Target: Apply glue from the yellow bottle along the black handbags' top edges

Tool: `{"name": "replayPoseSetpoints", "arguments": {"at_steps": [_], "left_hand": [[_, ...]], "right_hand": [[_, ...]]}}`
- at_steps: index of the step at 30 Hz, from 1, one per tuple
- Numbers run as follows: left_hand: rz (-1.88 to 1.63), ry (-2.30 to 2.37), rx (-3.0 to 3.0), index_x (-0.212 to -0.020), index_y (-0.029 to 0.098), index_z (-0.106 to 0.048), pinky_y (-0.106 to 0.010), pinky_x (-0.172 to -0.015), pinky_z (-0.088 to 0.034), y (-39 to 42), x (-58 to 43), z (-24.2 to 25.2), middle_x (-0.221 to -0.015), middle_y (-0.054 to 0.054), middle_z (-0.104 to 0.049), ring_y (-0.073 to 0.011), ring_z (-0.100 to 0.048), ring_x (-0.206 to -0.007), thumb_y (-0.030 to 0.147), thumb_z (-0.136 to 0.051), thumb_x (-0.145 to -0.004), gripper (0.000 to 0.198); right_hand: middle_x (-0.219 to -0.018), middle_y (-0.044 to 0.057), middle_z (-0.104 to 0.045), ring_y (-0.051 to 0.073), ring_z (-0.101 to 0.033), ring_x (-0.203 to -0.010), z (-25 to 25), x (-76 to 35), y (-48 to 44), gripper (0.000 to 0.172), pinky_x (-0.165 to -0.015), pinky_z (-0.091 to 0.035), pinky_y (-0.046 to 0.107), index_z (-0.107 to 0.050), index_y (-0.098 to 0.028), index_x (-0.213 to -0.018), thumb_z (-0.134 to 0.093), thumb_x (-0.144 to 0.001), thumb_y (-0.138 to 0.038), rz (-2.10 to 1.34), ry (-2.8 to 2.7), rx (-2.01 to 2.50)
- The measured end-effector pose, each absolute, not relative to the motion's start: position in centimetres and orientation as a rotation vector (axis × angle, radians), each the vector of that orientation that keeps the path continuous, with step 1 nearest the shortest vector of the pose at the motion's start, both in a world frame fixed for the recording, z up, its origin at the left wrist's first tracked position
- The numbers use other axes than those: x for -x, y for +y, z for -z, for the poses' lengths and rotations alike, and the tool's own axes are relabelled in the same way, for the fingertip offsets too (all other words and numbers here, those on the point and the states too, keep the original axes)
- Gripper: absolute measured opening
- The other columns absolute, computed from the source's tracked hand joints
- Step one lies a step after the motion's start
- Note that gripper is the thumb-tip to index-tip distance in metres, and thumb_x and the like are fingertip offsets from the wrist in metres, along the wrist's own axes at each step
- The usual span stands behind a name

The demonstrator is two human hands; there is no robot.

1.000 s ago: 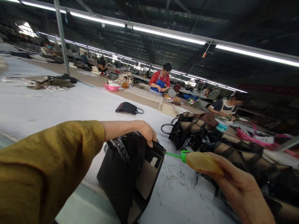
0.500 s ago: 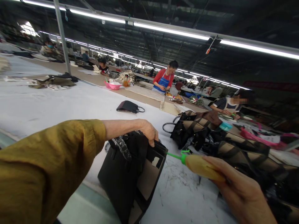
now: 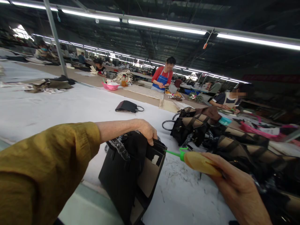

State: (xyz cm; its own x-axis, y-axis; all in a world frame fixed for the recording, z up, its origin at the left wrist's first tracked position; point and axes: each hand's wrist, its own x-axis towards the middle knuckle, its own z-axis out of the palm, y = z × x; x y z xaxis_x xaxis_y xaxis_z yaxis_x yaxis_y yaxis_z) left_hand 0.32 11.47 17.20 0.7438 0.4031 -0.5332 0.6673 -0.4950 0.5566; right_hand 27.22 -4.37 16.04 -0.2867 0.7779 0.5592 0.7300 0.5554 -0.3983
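Note:
A black handbag [image 3: 117,184] stands tilted at the table's near edge, its beige inner side facing right and its handles wrapped in clear plastic. My left hand [image 3: 147,130] reaches over the bag and is closed on its upper edge, fingers pinching the black layers. In my right hand [image 3: 236,181] is a yellowish squeeze bottle [image 3: 201,163] with a green nozzle, held on its side. The nozzle tip points left and meets the bag's upper right edge, where a pale torn patch shows just below.
Several black and beige bags [image 3: 248,150] lie heaped at the right. A small dark bag [image 3: 126,106] lies on the white table [image 3: 93,100] ahead. Beyond are a pink basin [image 3: 111,86], fabric scraps [image 3: 47,85], a metal post [image 3: 55,37] and co-workers, one in a blue apron [image 3: 161,82].
The view has shifted slightly. The nozzle tip has slid a little along the bag's edge, toward my left hand. Both hands keep their hold.

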Motion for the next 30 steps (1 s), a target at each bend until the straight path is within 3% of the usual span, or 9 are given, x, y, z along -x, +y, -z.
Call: {"name": "replayPoseSetpoints", "arguments": {"at_steps": [8, 13, 30], "left_hand": [[0.491, 0.827, -2.309, -0.098, 0.016, -0.068, -0.021, -0.065, -0.044, 11.1, -0.3, -17.7, -0.084, 0.001, -0.069, -0.0147, -0.058, -0.075, 0.022, -0.057, -0.072, 0.028], [0.48, 0.802, -2.36, -0.097, 0.018, -0.068, -0.021, -0.06, -0.043, 10.8, -0.1, -17.6, -0.081, 0.001, -0.068, -0.0149, -0.057, -0.072, 0.027, -0.056, -0.073, 0.029], [0.535, 0.831, -2.435, -0.099, 0.015, -0.067, -0.023, -0.057, -0.041, 8.3, -0.8, -19.3, -0.084, -0.003, -0.068, -0.0171, -0.058, -0.072, 0.027, -0.053, -0.074, 0.031]], "right_hand": [[-0.097, 0.0, -0.07, 0.02, -0.067, -0.081, -16.0, -27.1, -4.9, 0.024, -0.073, -0.053, 0.024, -0.062, -0.027, -0.104, -0.055, -0.081, -0.027, -0.123, -2.018, 1.281], [-0.101, -0.001, -0.069, 0.021, -0.066, -0.087, -15.7, -27.0, -4.8, 0.026, -0.077, -0.052, 0.025, -0.061, -0.027, -0.107, -0.055, -0.081, -0.026, -0.16, -2.022, 1.328], [-0.091, 0.002, -0.072, 0.021, -0.068, -0.074, -15.5, -26.9, -6.7, 0.023, -0.065, -0.055, 0.024, -0.066, -0.024, -0.099, -0.056, -0.08, -0.033, -0.111, -1.995, 1.324]]}}
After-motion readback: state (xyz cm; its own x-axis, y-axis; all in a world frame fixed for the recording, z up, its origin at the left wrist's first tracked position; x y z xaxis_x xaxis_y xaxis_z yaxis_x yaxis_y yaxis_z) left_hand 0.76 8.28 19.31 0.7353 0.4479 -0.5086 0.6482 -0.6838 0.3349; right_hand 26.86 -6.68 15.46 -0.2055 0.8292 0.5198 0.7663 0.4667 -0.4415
